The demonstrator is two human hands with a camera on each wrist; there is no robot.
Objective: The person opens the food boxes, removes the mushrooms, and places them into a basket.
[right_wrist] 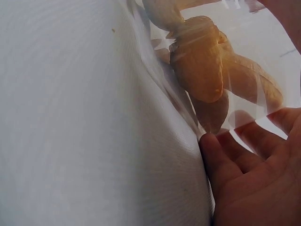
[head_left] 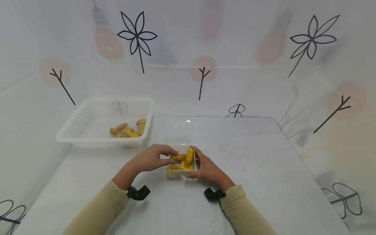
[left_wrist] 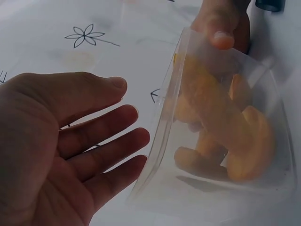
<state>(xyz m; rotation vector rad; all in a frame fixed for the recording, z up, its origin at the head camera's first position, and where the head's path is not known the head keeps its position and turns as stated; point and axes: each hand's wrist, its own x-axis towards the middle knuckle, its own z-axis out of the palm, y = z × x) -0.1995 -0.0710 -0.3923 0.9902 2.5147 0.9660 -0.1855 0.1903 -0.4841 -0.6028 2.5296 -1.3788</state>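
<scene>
A clear plastic box (head_left: 176, 175) stands on the white table, with several yellow mushrooms (head_left: 189, 157) inside. My right hand (head_left: 208, 168) holds the box by its right side, thumb at the near corner. In the right wrist view, the fingertips (right_wrist: 211, 141) lie against the see-through wall. My left hand (head_left: 151, 159) is at the box's left side, with nothing in it. The left wrist view shows that hand's fingers (left_wrist: 108, 127) spread and loosely extended beside the rim. Some of the mushrooms overlap, so their exact number is hidden.
A white perforated basket (head_left: 94, 140) sits at the back left of the table and holds several more yellow-brown mushrooms (head_left: 141, 127). Behind the box a transparent flap, perhaps its lid (head_left: 176, 130), lies toward the back. White patterned cloth (head_left: 235, 81) hangs around the table.
</scene>
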